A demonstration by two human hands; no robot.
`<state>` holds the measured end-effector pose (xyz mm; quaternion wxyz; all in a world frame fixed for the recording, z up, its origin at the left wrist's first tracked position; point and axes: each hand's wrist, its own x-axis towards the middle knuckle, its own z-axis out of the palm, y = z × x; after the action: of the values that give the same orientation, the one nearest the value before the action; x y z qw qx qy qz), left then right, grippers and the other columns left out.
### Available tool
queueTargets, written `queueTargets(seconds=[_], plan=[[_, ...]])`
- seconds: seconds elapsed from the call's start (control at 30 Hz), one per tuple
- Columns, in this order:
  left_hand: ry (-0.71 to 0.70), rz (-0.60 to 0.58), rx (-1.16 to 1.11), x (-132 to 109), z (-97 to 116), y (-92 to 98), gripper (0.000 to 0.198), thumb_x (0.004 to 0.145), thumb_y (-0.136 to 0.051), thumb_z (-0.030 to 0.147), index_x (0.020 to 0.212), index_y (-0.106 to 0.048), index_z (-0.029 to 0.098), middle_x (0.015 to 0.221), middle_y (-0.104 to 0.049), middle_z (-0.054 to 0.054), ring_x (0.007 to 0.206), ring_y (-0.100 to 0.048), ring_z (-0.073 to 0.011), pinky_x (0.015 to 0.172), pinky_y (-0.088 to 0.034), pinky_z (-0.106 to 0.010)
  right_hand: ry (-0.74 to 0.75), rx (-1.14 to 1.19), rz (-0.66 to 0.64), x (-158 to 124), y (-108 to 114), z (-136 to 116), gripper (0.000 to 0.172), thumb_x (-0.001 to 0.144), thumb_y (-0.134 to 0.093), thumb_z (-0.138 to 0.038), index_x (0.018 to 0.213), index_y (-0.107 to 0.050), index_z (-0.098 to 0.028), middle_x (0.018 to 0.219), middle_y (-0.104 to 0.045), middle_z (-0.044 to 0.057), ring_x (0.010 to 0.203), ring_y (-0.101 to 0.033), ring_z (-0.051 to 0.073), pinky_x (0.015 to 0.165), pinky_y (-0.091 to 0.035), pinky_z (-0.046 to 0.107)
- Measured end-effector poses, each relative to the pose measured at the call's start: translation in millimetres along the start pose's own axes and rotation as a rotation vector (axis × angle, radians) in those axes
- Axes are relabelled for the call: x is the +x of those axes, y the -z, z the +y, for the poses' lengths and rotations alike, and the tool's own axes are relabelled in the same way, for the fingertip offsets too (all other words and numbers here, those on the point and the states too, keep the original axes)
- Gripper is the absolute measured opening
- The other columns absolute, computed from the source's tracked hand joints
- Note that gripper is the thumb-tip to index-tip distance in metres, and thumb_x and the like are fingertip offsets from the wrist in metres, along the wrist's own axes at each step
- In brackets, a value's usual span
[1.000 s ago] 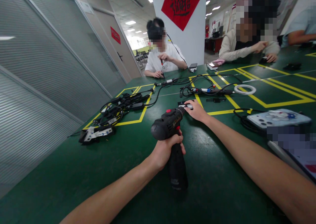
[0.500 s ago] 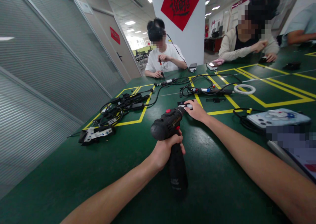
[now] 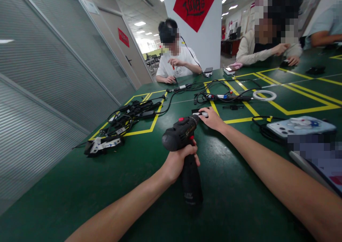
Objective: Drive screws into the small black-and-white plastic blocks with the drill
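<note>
Little has moved: left hand (image 3: 173, 161) grips a drill (image 3: 178, 135), apparently driving at the pale part (image 3: 205, 114) pinched by the right hand (image 3: 213, 119); steadiness needed.

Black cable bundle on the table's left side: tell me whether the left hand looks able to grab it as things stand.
Probably not: the left hand is wrapped around the drill, so it would likely need freeing before grabbing the cable bundle.

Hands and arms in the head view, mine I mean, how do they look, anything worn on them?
Both the left hand and right hand are bare, without gloves. The left forearm and right forearm show no sleeve, watch, bracelet or cable; the picture's edges cut off the upper arms.
</note>
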<state>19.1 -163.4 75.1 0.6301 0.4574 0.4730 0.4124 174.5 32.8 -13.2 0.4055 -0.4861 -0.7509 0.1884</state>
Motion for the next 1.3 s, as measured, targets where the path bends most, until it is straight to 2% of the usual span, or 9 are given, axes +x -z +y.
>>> queueTargets(seconds=[0.5, 0.77, 1.07, 1.3], plan=[[0.016, -0.01, 0.026, 0.8, -1.2, 0.5, 0.02, 0.072, -0.055, 0.026, 0.089, -0.053, 0.014, 0.053, -0.056, 0.001, 0.049, -0.053, -0.0126, 0.053, -0.039, -0.024, 0.017, -0.011, 0.0, -0.2, -0.3, 0.6, 0.03, 0.082, -0.056, -0.028, 0.112, -0.06, -0.024, 0.106, -0.049, 0.007, 0.093, -0.057, 0.02, 0.092, -0.043, 0.035], [-0.027, -0.031, 0.015, 0.5, -2.7, 1.3, 0.016, 0.074, -0.053, 0.022, 0.088, -0.051, 0.016, 0.057, -0.057, 0.001, 0.049, -0.054, -0.0113, 0.054, -0.039, -0.024, 0.02, -0.011, 0.0, -0.3, -1.0, 1.8, 0.03, 0.082, -0.055, -0.028, 0.111, -0.059, -0.025, 0.106, -0.049, 0.006, 0.089, -0.057, 0.019, 0.092, -0.043, 0.035], [-0.013, -0.039, 0.021, 0.1, -2.5, 1.9, 0.014, 0.075, -0.052, 0.022, 0.088, -0.05, 0.017, 0.061, -0.057, 0.0, 0.05, -0.054, -0.0108, 0.053, -0.04, -0.024, 0.037, -0.005, 0.04, -1.5, -0.1, 2.7, 0.03, 0.079, -0.056, -0.029, 0.108, -0.05, -0.024, 0.104, -0.051, 0.006, 0.095, -0.056, 0.021, 0.089, -0.043, 0.036], [-0.016, -0.035, 0.023, 0.2, -2.0, 0.7, 0.013, 0.074, -0.052, 0.02, 0.086, -0.05, 0.016, 0.062, -0.057, 0.0, 0.048, -0.053, -0.0104, 0.05, -0.039, -0.023, 0.023, 0.026, 0.08, -0.2, -4.4, 8.4, 0.031, 0.077, -0.057, -0.031, 0.104, -0.044, -0.022, 0.101, -0.052, 0.007, 0.091, -0.055, 0.022, 0.083, -0.044, 0.035]])
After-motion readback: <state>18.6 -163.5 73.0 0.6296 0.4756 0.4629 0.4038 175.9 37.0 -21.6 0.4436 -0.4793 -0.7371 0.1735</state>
